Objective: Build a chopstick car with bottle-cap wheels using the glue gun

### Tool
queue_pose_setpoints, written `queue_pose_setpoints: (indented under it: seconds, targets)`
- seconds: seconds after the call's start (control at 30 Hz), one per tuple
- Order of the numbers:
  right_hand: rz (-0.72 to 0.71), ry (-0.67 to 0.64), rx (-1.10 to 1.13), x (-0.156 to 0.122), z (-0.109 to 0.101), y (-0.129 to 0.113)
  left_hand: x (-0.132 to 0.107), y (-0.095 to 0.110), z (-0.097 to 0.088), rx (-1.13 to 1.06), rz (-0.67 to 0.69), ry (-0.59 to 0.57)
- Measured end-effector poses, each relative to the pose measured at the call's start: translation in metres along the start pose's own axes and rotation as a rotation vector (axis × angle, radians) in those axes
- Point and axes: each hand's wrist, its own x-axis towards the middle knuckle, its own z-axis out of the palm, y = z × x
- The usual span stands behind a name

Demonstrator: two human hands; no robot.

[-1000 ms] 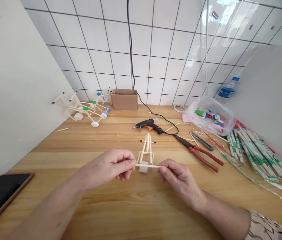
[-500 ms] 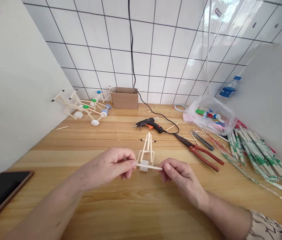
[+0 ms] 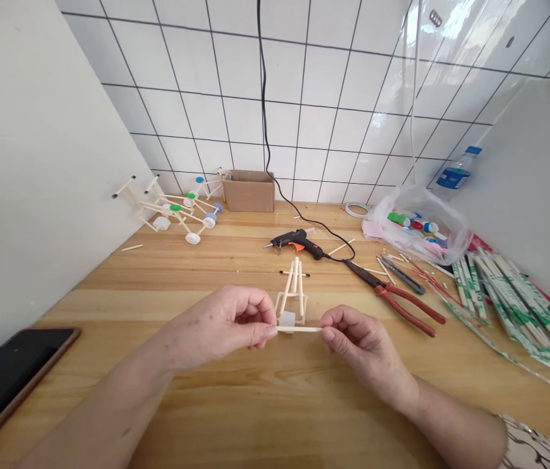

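A short wooden stick (image 3: 299, 329) lies level between my two hands, one end in each. My left hand (image 3: 243, 319) pinches its left end between thumb and fingers. At the right end, my right hand (image 3: 360, 342) grips it the same way. Just behind the stick stands a small frame of glued sticks (image 3: 295, 286), with a white bottle cap (image 3: 286, 319) at its near end, partly hidden by the stick. A black glue gun (image 3: 299, 242) lies on its side beyond the frame.
Red-handled pliers (image 3: 401, 299), a utility knife (image 3: 404, 275) and wrapped chopsticks (image 3: 513, 299) lie at right. A plastic bag of caps (image 3: 416, 221) sits behind them. Several stick models (image 3: 177, 208) and a cardboard box (image 3: 249, 192) stand at the back. A phone (image 3: 11, 378) lies front left.
The stick has turned from a slight slant to nearly level, its right end raised. The hands stay pinched on its ends. The whole view has shifted a little.
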Motion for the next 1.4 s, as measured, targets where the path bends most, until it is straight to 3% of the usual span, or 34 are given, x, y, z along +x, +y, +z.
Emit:
queue_pose_setpoints:
  seconds: [0.27,0.6,1.03,1.4]
  targets:
    - [-0.016,0.036,0.006,0.0007,-0.0018,-0.0008,-0.0024,0.0004,0.0031,-0.095,-0.004,-0.034]
    - [-0.042,0.065,0.001,-0.0022,-0.0033,0.0019,-0.0005,-0.0013,0.0054,-0.060,0.027,-0.032]
    - [-0.071,0.030,-0.075,-0.0039,-0.0019,0.0018,-0.0023,-0.0027,0.0014,-0.040,-0.016,0.069]
    - [-0.034,-0.010,-0.119,-0.0010,-0.0013,0.0034,0.0013,0.0001,0.0008,-0.060,-0.058,0.087]
